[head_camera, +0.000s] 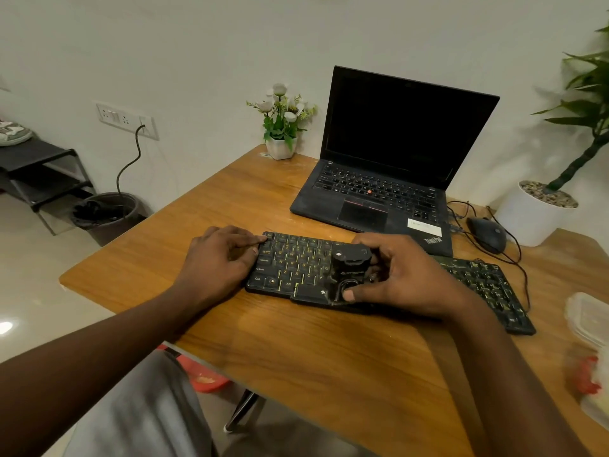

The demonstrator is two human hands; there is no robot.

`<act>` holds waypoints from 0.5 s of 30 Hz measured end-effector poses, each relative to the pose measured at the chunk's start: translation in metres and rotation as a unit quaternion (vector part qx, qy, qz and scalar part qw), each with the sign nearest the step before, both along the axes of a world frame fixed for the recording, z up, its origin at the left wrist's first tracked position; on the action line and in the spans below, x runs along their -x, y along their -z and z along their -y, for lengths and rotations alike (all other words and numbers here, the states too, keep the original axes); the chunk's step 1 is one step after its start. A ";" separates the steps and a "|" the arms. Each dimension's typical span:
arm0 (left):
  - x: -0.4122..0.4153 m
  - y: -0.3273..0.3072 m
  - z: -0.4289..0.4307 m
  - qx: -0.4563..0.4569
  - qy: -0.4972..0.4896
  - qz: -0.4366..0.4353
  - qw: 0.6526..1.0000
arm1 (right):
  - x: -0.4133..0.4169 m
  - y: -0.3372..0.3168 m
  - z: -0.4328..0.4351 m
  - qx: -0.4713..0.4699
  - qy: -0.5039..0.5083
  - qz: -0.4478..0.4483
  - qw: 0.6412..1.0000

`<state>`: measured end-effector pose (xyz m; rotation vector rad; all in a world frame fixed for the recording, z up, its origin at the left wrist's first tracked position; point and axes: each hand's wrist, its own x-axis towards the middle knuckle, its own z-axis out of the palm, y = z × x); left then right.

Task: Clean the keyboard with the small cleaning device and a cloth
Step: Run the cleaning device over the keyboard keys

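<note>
Two hands on black keyboard [296, 270], which lies on wooden desk [296, 351] just near of open laptop [379, 192] (screen dark). Left hand [219, 258] rests on keyboard's left end, fingers [253, 239] fairly straight, grasping nothing. Right hand [408, 275] curls around small black cleaning device [347, 270], grasping it upright on keyboard's middle keys. Mouse [487, 234] far right.

Place: home work corner
Desk: wooden table [296, 341] with open laptop [389, 179], mouse [487, 234]
Decor: small flower pot [280, 146], large potted plant [534, 212]
Floor side: shoe rack [43, 169], bin [105, 216]
</note>
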<state>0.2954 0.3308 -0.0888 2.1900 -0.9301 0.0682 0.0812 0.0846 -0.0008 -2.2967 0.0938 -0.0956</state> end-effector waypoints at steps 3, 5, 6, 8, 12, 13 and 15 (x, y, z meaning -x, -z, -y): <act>0.000 0.000 0.000 -0.001 0.000 0.002 1.000 | 0.010 -0.006 0.018 -0.001 0.013 0.000 1.000; 0.000 0.000 0.000 0.000 0.002 0.001 1.000 | 0.012 -0.008 0.022 -0.010 0.019 0.000 1.000; 0.000 0.000 0.000 0.000 0.002 0.001 1.000 | 0.010 -0.007 0.021 -0.012 0.016 -0.001 1.000; 0.001 -0.001 0.000 0.002 0.002 0.001 1.000 | 0.005 -0.003 0.013 -0.016 -0.002 -0.008 1.000; 0.002 -0.002 0.000 0.004 0.003 0.000 1.000 | -0.003 0.002 -0.004 -0.020 -0.030 -0.009 0.999; 0.002 -0.001 0.000 0.004 0.004 0.001 1.000 | -0.003 0.003 -0.005 -0.029 -0.027 -0.003 0.999; 0.001 -0.001 -0.001 0.001 0.003 0.003 1.000 | -0.003 0.005 -0.004 -0.046 -0.014 0.011 0.999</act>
